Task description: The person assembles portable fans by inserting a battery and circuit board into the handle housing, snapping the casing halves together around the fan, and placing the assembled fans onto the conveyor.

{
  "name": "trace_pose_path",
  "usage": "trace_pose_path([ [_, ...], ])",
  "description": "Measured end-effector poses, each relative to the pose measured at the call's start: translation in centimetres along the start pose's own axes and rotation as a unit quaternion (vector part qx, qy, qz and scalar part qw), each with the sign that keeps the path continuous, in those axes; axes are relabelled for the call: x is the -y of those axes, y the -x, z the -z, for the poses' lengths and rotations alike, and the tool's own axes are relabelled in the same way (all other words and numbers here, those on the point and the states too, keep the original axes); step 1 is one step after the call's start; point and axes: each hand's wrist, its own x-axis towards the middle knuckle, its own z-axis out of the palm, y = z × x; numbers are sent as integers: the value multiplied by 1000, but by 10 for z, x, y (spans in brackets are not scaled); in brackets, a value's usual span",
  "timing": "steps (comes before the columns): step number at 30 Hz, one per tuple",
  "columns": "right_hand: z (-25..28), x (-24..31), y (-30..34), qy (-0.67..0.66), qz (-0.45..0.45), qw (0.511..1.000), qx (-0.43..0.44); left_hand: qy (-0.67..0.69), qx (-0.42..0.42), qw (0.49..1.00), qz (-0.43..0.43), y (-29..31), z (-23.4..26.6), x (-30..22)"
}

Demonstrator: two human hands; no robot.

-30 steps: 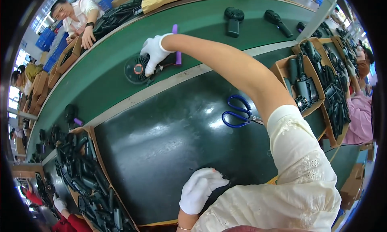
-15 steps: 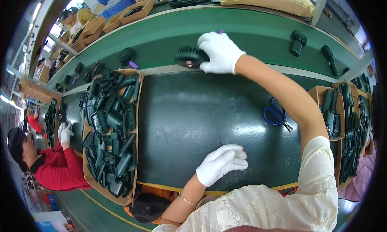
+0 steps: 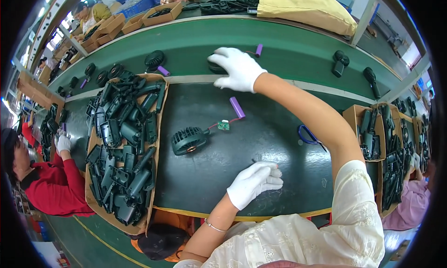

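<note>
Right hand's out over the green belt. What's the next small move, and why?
I'd probably close the right hand gently on the dark fan head: the hand is open, spread over that part, and a purple cylinder lies close on the hand's other side, so a wide sweep might knock it.

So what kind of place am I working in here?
Probably a factory assembly line: there's what looks like a green conveyor, a cardboard box heaped with dark plastic parts, and a gloved person in red to the left.
</note>
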Motion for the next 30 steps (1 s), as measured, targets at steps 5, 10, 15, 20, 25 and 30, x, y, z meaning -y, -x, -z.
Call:
trace_pose_path([
  [5, -38, -30, -21, 43, -142, 984, 100, -11, -1, 1000, 5, -1, -1, 0],
  [10, -47, -51, -23, -10, -215, 974, 72, 13, 5, 1000, 9, -5, -2, -2],
  [15, -4, -12, 6, -193, -204, 959, 18, 2, 10, 999, -36, 1, 9, -1],
  [20, 91, 44, 93, -375, -185, 907, -53, -93, -37, 986, -136, 37, -6, -10],
  [25, 122, 91, 181, -313, -218, 921, -74, -403, -219, 807, -373, 133, -7, -66],
  [30, 121, 122, 248, -41, -204, 978, -7, -682, -645, 291, -184, 194, 19, -158],
])
